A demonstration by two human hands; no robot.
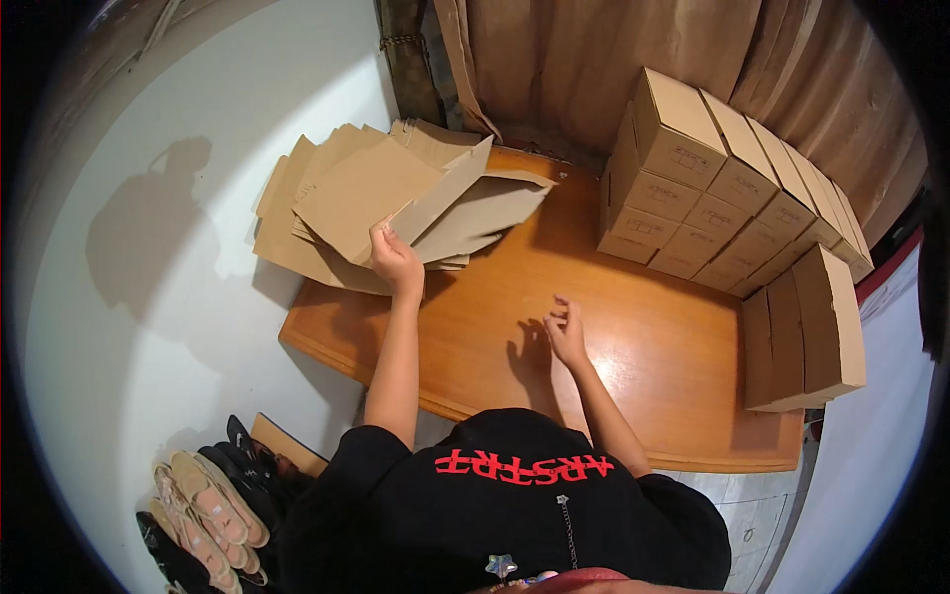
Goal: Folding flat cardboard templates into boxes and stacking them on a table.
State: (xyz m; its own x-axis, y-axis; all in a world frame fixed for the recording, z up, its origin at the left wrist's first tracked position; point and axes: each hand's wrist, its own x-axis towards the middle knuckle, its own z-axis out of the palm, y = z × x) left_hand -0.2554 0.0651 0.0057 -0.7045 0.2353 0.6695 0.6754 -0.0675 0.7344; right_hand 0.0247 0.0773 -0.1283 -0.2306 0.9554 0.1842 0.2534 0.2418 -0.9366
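My left hand (396, 259) is closed on the near edge of a flattened cardboard box (450, 188), whose panel is tilted up off the pile. Beneath and behind it, a loose pile of flat cardboard blanks (346, 193) lies at the table's far left corner, with some leaning past the edge. Over the middle of the table, my right hand (566, 332) hovers with its fingers loosely bent and apart. Nothing shows in it, and its shadow falls on the wood beside it.
Folded cardboard boxes (693, 208) are stacked in rows at the back right of the wooden table (653, 376). More boxes (802, 332) stand upright along its right edge. Brown curtains (604, 59) hang behind. Several shoes (208, 505) sit at the lower left by the white wall.
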